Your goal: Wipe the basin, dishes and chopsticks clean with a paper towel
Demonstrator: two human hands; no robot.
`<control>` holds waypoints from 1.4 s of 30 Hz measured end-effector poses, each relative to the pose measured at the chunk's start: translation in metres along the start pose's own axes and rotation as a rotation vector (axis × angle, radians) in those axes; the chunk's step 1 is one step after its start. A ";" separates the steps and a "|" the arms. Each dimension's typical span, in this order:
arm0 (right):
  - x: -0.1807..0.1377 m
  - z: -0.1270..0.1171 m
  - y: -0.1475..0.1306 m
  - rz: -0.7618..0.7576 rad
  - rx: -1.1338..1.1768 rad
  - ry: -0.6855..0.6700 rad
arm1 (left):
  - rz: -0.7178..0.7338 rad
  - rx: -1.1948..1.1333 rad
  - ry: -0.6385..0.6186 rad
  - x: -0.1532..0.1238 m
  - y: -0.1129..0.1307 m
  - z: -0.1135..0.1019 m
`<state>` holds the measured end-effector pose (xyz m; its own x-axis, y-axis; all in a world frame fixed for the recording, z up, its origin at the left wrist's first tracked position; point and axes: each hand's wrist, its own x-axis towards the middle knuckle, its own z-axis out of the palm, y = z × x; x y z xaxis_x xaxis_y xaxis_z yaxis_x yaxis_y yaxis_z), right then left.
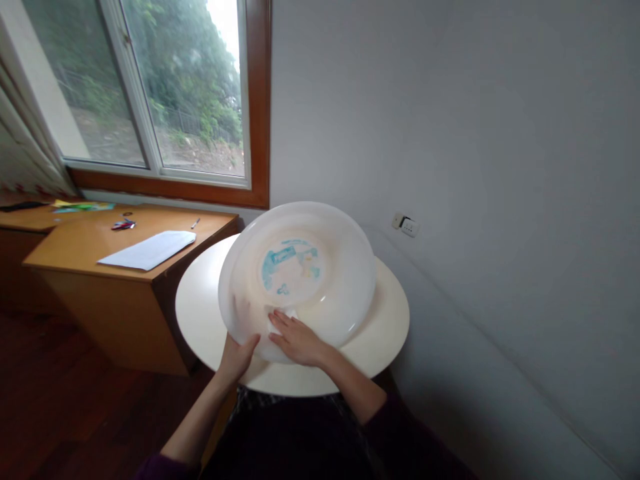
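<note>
In the head view, the left hand (237, 360) grips the edge of a large, round, translucent white plastic basin (347, 267), tilted above a round white table (200, 300); the right hand's (300, 340) extended fingers press a small white wipe (291, 312) against it.

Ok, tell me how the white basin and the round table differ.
The basin is tilted, while the round table lies level. The basin carries a patchy blue print; the table's visible top is plain. The basin looks narrower than the table. Both are round and whitish.
</note>
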<state>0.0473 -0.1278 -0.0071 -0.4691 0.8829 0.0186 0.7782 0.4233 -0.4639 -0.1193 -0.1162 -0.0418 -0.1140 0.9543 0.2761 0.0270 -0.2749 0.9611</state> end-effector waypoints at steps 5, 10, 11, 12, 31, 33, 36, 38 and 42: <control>-0.016 -0.010 0.016 0.078 -0.171 -0.071 | 0.044 0.024 -0.005 0.003 0.006 -0.003; -0.029 -0.028 0.043 0.186 -0.382 -0.016 | 0.055 0.097 0.004 0.012 0.016 -0.010; -0.031 -0.031 0.047 0.211 -0.421 0.003 | 0.065 0.108 -0.016 0.014 0.019 -0.012; -0.033 -0.033 0.049 0.232 -0.453 0.017 | 0.076 0.120 -0.040 0.017 0.023 -0.014; -0.017 -0.007 0.012 0.130 -0.109 -0.079 | 0.140 0.102 -0.051 -0.008 0.011 0.013; -0.013 -0.007 0.005 0.098 -0.056 -0.088 | 0.082 0.066 -0.017 -0.012 0.004 0.017; -0.006 -0.007 -0.002 0.070 -0.002 -0.108 | 0.062 0.030 0.057 -0.012 0.002 0.017; -0.002 -0.007 -0.004 0.049 0.007 -0.117 | 0.057 0.022 0.068 -0.011 0.006 0.015; 0.001 -0.008 -0.005 -0.008 0.017 -0.134 | 0.088 0.076 0.086 -0.010 0.022 0.012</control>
<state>0.0468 -0.1274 0.0021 -0.5276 0.8441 -0.0959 0.7676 0.4254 -0.4794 -0.1060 -0.1302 -0.0231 -0.1924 0.9126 0.3606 0.1157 -0.3438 0.9319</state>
